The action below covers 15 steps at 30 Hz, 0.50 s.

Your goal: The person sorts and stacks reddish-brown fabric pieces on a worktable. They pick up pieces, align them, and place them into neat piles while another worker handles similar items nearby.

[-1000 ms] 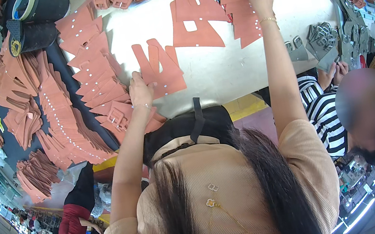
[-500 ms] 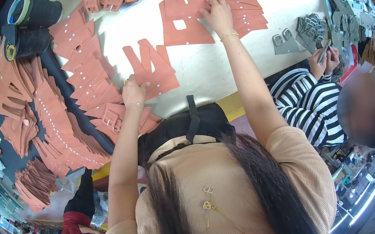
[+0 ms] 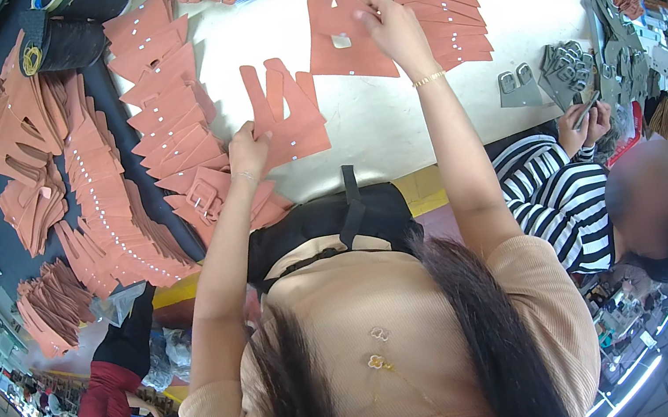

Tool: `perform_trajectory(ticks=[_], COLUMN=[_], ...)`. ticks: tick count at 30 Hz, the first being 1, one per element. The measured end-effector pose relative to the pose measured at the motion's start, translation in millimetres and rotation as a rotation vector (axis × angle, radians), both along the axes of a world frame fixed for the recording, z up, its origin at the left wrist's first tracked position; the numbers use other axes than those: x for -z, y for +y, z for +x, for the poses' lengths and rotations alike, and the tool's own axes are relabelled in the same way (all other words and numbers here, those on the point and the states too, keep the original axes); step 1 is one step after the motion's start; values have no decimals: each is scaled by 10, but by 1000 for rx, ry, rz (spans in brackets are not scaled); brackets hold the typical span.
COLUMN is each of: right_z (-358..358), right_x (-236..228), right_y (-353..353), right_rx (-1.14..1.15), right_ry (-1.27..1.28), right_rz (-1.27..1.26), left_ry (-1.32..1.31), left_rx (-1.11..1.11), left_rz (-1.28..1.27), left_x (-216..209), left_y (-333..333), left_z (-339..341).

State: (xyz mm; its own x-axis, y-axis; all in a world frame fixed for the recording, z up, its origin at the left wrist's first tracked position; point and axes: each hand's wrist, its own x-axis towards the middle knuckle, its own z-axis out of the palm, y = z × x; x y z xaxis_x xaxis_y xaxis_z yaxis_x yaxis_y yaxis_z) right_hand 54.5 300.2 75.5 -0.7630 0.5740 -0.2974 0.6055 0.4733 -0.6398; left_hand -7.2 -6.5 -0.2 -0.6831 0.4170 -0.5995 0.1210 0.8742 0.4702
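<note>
My left hand [image 3: 249, 152] pinches the left edge of a coral leather cut piece [image 3: 296, 135], which lies on the pale table with its strips pointing away from me. Farther off to the right, my right hand [image 3: 399, 32] has its fingers closed on the edge of a second coral cut piece [image 3: 351, 53] with a small square hole. One strip of that second piece curls up off the table. Just right of it lies a fanned stack of coral pieces [image 3: 442, 11] marked with small white dots.
Overlapping coral pieces [image 3: 168, 104] run down the left, some with covered buckles [image 3: 204, 194]. More coral stacks [image 3: 101, 178] lie on a dark surface beyond. Black rolls [image 3: 68, 45] stand at the back left. A co-worker in stripes [image 3: 561, 204] sits at right, near grey buckled pieces [image 3: 567, 69].
The second piece's strips lay flat before; now one bends upward beside my right hand. My left hand keeps its hold on the nearer piece. The whole view has shifted slightly.
</note>
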Motion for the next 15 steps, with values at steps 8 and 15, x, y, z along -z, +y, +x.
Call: perform_trajectory(ticks=[8,15], right_z=[269,590], right_x=[-3,815], right_y=[-853,-1327], right_rx=[41,43], right_ry=[322,-16], right_rz=[-851,-517], left_ry=[-644,-817], left_rx=[-789,-750], left_rz=[178,439], left_x=[354,443], left_y=[-175,-297], left_z=[-168,-210])
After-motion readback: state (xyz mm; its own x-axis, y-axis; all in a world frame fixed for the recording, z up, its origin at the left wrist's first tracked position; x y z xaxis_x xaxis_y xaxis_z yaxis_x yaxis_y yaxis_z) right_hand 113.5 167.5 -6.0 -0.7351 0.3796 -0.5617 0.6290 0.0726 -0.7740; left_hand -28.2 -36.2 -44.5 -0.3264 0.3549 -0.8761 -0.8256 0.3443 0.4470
